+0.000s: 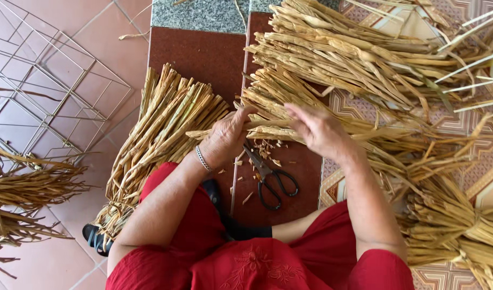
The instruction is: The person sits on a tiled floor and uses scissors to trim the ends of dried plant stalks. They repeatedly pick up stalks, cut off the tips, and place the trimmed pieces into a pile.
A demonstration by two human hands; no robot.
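Note:
My left hand [226, 137] grips a dried straw-coloured stalk [268, 125] that lies crosswise in front of me; a silver bracelet sits on that wrist. My right hand [320, 130] holds the same stalk a little further right, fingers curled over it. Black-handled scissors [270, 177] lie on the dark red floor tile just below my hands, with small straw trimmings scattered around the blades. A tidy bundle of dried stalks [160, 134] lies left of my left arm.
A big loose pile of dried stalks [364, 64] spreads from the top centre down the right side. A wire frame [42, 91] rests on the pink tiles at left, above a darker bundle of stalks [26, 193]. My red clothing fills the bottom.

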